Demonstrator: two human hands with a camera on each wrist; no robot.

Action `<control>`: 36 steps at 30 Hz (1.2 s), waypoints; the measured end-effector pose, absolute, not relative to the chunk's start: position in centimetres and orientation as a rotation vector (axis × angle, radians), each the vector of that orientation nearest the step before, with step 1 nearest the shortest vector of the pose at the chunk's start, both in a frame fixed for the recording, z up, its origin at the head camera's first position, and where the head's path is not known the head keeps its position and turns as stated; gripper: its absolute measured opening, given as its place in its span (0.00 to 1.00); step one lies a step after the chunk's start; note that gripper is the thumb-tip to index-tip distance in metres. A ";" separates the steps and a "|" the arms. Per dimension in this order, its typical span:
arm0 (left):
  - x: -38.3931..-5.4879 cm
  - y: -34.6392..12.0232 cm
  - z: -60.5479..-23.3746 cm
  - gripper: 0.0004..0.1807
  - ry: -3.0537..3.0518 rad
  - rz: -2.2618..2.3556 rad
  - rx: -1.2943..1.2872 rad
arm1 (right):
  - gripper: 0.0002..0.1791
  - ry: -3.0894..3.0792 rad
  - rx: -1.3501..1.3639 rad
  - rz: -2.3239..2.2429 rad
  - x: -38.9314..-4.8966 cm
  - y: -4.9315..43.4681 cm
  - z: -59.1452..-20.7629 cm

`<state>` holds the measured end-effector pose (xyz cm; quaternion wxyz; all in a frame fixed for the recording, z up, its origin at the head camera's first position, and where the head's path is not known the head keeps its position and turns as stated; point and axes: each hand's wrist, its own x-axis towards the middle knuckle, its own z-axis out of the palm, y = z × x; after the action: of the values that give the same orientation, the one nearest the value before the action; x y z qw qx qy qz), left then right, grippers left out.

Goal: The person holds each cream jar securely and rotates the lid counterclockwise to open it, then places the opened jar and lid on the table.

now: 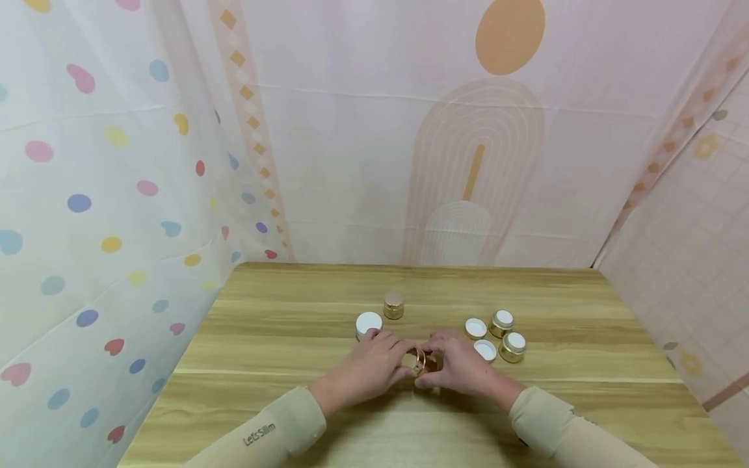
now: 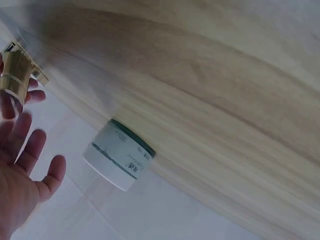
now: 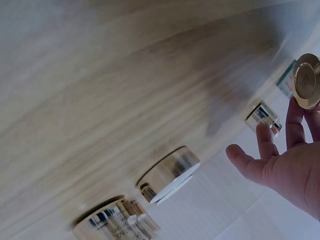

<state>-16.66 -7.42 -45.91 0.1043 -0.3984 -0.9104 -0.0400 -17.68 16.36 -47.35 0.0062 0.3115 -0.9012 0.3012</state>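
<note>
Jar [image 2: 16,75]: glossy gold, cylindrical, line round side.

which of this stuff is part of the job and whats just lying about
Likely part of the job:
held gold jar
two white-topped gold jars
two shallow white-lined lids beside them
rear gold jar, seemingly the same set

Seemingly just lying about:
white tub with green trim, unlike the rest

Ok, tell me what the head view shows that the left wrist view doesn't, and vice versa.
Only the head view: the dotted curtain, the pale sleeves, and the white faces of two round lids on the right. Only the left wrist view: the printed lettering and dark green band on the white jar. Both: that white jar, the left hand, and the gold container in its grip.
</note>
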 end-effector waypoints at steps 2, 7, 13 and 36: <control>-16.7 -7.5 -46.0 0.36 -2.609 -0.146 -1.194 | 0.24 -2.815 0.973 0.962 -17.8 16.5 -47.3; -17.0 -7.7 -46.2 0.43 -2.352 -0.136 -1.258 | 0.23 -2.837 0.937 1.007 -17.9 16.8 -47.1; -17.2 -7.6 -46.2 0.41 -2.257 -0.035 -1.255 | 0.26 -2.832 0.961 1.023 -17.9 16.6 -46.9; -17.2 -7.4 -45.8 0.53 -2.374 -0.038 -1.325 | 0.26 -2.860 0.897 0.890 -17.5 16.6 -46.9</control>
<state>-17.15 -7.41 -45.84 0.2098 -0.4764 -0.8538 -0.0136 -17.54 16.59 -46.85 0.0072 0.2868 -0.9147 0.2847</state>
